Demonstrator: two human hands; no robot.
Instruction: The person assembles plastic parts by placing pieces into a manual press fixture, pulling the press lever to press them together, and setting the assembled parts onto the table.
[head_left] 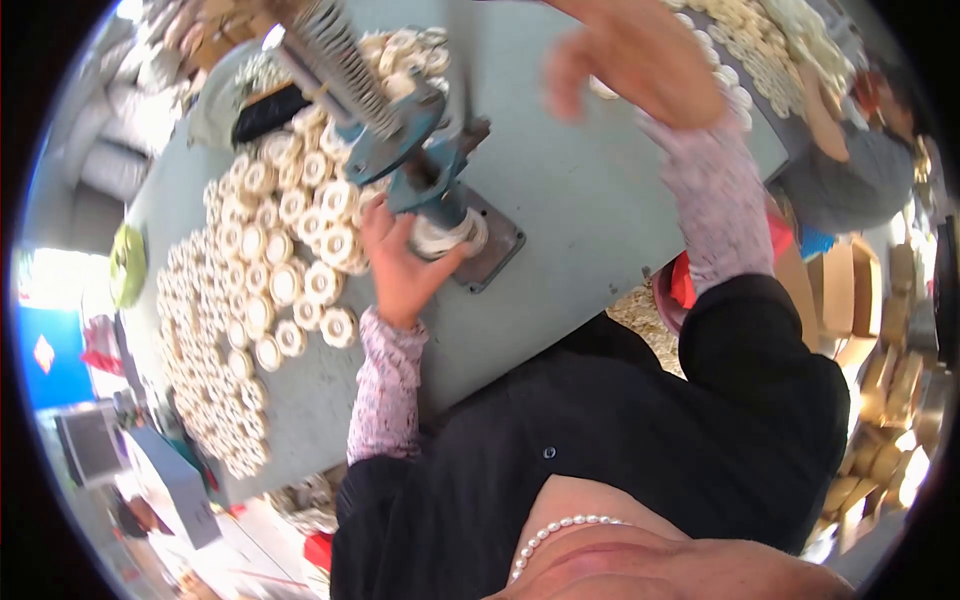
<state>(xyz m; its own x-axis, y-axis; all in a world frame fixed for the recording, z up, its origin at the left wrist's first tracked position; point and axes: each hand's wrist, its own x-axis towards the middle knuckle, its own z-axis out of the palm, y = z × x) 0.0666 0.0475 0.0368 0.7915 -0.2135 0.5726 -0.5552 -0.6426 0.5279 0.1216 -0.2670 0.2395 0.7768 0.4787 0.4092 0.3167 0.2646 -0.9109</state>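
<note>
A blue hand press (400,150) with a big coil spring stands on a grey-green table. My left hand (405,260) is at its foot, thumb and fingers closed round a cream ring-shaped part (432,242) under the ram. The ram hides part of that piece. My right hand (650,65) is raised over the table on the far right, apart from the press; its fingers are smeared by motion. A blurred upright bar (460,60), seemingly the press lever, rises behind the ram. Left of my left hand lie many loose cream round parts (285,285).
Smaller cream rings (205,350) cover the table's left side. A translucent bowl (215,105) stands at the far left, beside a black object (270,115). More rings (750,60) lie far right, near another person (850,170). A red container (675,290) stands below the right table edge.
</note>
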